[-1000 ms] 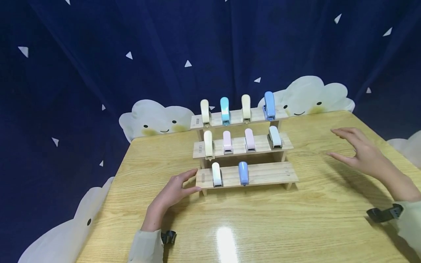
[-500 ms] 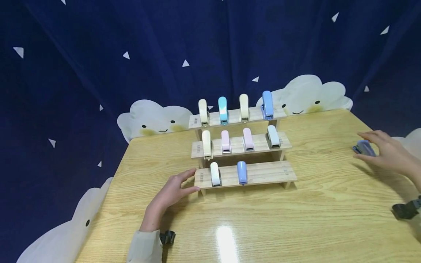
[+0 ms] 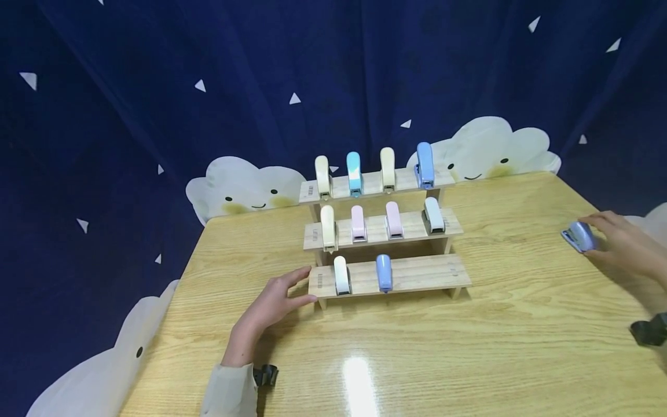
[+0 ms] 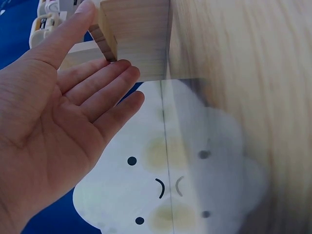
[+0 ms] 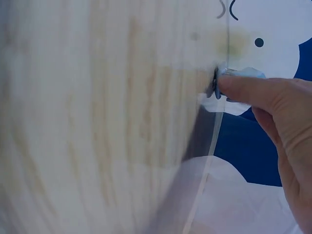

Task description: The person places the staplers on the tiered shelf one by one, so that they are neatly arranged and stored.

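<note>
Beyond the right side of the rack, my right hand (image 3: 625, 238) pinches a blue-purple stapler (image 3: 580, 237) between thumb and fingers. In the right wrist view the thumb covers much of this stapler (image 5: 239, 78), which shows close over the table's edge. My left hand (image 3: 278, 298) is at the left end of the wooden step rack (image 3: 427, 273), thumb near the front edge of the lowest step. The left wrist view shows this hand (image 4: 63, 117) with fingers extended beside the rack's end. On the lowest step stand a white stapler (image 3: 341, 275) and a blue stapler (image 3: 384, 272).
The middle step bears a cream stapler (image 3: 328, 227), two pink ones and a pale blue stapler (image 3: 433, 215). Cream, turquoise and blue staplers line the top step. Behind the wooden table (image 3: 417, 353) hangs a dark blue curtain (image 3: 250, 75) with cloud shapes along its bottom.
My right hand, first empty with spread fingers, moved right and now holds the blue-purple stapler, which has turned in its grip. The left hand has stayed at the rack.
</note>
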Motion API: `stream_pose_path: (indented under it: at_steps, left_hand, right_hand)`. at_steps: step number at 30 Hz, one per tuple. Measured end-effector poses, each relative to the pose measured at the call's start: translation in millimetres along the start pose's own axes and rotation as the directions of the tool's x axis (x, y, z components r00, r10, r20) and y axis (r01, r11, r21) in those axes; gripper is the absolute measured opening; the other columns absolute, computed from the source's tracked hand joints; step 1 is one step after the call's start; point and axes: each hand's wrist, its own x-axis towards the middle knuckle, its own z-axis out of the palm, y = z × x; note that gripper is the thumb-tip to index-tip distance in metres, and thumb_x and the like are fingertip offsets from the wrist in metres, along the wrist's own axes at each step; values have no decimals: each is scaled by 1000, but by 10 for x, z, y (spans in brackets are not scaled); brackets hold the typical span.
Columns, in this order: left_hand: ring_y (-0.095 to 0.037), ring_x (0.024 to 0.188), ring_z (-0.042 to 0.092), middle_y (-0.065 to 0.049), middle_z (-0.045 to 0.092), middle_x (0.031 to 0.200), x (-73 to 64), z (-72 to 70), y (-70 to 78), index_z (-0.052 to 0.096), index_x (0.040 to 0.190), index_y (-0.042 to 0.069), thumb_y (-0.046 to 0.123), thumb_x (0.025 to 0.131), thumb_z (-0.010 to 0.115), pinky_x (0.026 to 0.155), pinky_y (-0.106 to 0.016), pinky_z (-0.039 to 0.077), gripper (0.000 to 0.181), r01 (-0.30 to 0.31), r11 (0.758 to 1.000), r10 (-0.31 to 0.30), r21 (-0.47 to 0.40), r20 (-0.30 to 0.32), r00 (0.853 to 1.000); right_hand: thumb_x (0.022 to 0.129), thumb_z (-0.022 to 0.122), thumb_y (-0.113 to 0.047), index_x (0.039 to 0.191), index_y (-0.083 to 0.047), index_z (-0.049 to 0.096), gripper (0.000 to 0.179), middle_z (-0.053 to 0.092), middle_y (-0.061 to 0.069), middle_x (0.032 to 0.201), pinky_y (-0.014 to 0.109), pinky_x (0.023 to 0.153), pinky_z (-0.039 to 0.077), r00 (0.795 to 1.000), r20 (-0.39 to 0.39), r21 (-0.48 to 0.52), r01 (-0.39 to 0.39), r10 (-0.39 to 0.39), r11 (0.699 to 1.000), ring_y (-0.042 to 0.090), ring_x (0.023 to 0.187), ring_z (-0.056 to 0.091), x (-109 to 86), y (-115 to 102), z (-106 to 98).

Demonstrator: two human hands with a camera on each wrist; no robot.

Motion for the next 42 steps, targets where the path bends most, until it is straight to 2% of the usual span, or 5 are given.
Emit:
stream_pose_path:
  at_steps: [10, 14, 21, 36, 42]
  left_hand:
    - [-32, 141, 43, -10, 43, 153, 10, 0, 5, 39, 150, 11, 38, 87, 72, 118, -50, 37, 76, 2, 1000, -2, 2, 2, 1000]
    - [-32, 141, 43, -11, 44, 153, 13, 2, 9, 40, 150, 10, 37, 87, 72, 118, -50, 37, 75, 1, 1000, -1, 4, 0, 1000]
    - [-32, 140, 44, -11, 45, 152, -3, 9, 7, 40, 150, 11, 37, 88, 72, 117, -50, 37, 74, -1, 1000, 1, 5, -2, 1000]
    - [-34, 139, 45, -11, 45, 152, -16, 3, 13, 41, 149, 9, 37, 88, 72, 117, -51, 38, 74, -5, 1000, 5, 4, -4, 1000]
    - [-33, 139, 46, -11, 46, 151, -11, 7, 3, 41, 149, 10, 37, 88, 72, 117, -50, 38, 73, -8, 1000, 8, 13, -10, 1000]
  right_hand:
    - [50, 91, 0, 111, 13, 55, 72, 57, 31, 101, 50, 72, 45, 999, -40, -13, 9, -9, 1000, 40, 88, 55, 16, -10, -22]
    - [49, 93, -6, 108, 11, 59, 70, 59, 28, 99, 27, 70, 44, 998, -53, 13, -26, 27, 1000, 37, 85, 56, 2, -44, -41]
    - [48, 95, -14, 107, 6, 62, 71, 61, 23, 96, 3, 61, 30, 989, -124, 93, -71, 82, 993, -29, 90, 22, -6, -194, -82]
    - [42, 89, 11, 109, 11, 56, 75, 56, 15, 100, -9, 85, 27, 958, -285, 288, 121, -36, 950, -25, 97, 35, 245, -1094, -251]
    - [60, 95, -30, 109, 8, 56, 73, 56, 12, 100, -8, 88, 31, 930, -341, 310, 247, -135, 918, -22, 101, 39, 321, -1471, -340]
